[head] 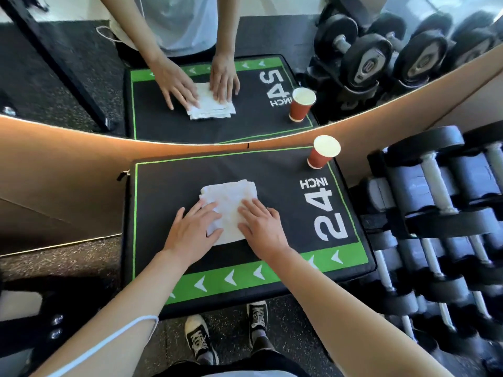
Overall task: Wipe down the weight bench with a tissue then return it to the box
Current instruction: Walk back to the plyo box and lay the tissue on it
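A folded white tissue lies flat near the middle of a black padded box top with green trim and a white "24 INCH" print. My left hand rests flat on the tissue's near left part, fingers straight and spread. My right hand presses flat on its near right part. Both palms face down. No tissue box is in view.
A red paper cup stands at the pad's far right corner. A rack of black dumbbells fills the right side. A mirror behind the pad reflects the scene. My shoes stand on speckled floor below the near edge.
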{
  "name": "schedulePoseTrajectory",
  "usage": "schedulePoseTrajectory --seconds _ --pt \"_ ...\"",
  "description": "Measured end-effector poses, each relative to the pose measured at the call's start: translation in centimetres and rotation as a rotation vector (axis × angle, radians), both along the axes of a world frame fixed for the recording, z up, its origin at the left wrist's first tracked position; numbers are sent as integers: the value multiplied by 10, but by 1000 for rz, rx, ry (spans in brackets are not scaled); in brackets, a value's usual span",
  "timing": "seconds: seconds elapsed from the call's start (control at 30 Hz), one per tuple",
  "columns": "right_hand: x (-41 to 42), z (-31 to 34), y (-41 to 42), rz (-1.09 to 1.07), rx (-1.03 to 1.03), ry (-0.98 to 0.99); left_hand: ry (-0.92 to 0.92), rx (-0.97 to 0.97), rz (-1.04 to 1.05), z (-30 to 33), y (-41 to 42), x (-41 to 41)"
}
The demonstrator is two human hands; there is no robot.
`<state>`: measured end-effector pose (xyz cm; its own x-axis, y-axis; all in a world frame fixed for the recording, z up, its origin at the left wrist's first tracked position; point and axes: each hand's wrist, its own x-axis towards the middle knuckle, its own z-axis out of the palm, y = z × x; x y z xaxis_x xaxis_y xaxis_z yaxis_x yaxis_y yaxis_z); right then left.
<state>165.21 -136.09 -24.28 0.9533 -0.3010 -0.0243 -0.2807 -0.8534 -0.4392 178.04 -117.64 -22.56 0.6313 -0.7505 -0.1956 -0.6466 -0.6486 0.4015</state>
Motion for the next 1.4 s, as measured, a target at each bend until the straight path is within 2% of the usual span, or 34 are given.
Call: schedulePoseTrajectory --seconds 0.3,0.5,0.7,0.97,1.4 --pt "88 6 98 105 26 15 -17 13 237 3 96 43" --pt "95 9 101 184 -65 66 -82 38 223 4 105 31" --pt "73 3 99 295 -101 6 -27 8 194 -8 121 10" --pt "110 -5 106 220 -12 48 26 -77 220 -11 120 52" --pt "152 1 116 118 -16 110 67 -105 161 -14 110 112"
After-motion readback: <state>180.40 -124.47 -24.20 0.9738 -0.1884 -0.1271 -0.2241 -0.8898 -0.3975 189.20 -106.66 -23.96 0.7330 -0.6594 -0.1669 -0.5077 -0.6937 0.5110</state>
